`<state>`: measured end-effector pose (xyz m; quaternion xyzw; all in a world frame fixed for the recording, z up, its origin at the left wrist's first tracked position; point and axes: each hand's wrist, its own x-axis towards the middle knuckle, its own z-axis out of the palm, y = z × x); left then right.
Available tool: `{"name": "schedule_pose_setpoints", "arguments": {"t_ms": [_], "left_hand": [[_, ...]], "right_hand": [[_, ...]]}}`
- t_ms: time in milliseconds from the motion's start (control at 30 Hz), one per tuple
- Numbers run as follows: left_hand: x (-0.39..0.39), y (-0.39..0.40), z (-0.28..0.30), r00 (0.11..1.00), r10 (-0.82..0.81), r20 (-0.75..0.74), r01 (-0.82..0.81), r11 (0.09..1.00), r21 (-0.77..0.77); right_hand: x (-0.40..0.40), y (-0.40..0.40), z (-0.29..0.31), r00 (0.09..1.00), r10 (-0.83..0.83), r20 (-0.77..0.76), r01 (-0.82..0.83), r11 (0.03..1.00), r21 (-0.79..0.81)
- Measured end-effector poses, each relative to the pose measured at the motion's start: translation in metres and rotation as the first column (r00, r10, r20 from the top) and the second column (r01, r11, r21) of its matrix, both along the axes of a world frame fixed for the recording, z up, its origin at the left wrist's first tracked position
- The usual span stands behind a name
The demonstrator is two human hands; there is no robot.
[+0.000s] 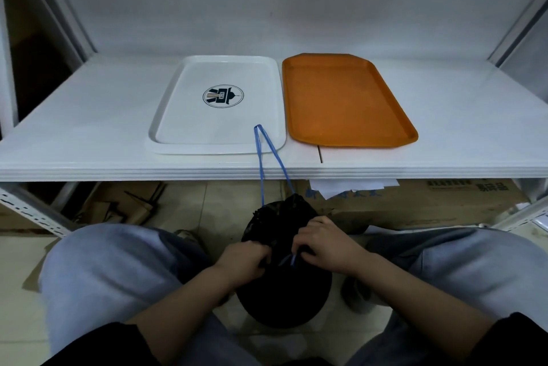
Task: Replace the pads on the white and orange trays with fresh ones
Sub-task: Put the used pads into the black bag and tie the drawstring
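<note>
- Head view: we sat low, black drawstring bag (281, 276) on the floor between our knees.
- Left hand (244, 259) and right hand (323, 247) each had a curled grip on the bag mouth, likely to work it open or shut.
- Blue cord (261, 158) looped up onto the white tray (166, 119).
- White tray and orange tray (350, 98) sat side by side on the shelf (89, 128), both bare; no pads visible.

Looks like a storeroom or back room: white metal shelving (89, 134) with slotted uprights (26, 211) at lower left, printed cardboard cartons (430, 202) stowed beneath at right, flattened cardboard (118, 205) on tiled floor.
</note>
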<state>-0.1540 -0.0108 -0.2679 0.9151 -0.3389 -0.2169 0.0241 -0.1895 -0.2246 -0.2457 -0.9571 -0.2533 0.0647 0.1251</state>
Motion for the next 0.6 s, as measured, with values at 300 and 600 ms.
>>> {"name": "schedule_pose_setpoints", "arguments": {"t_ms": [300, 600], "left_hand": [[0.013, 0.011, 0.011, 0.975, 0.079, -0.210, -0.134, 0.955, -0.263], [0.002, -0.003, 0.016, 0.993, -0.042, -0.111, 0.036, 0.998, -0.050]], "right_hand": [[0.005, 0.001, 0.004, 0.997, -0.049, -0.055, 0.050, 0.999, 0.018], [0.014, 0.004, 0.018, 0.918, -0.093, -0.386, 0.144, 0.984, 0.104]]}}
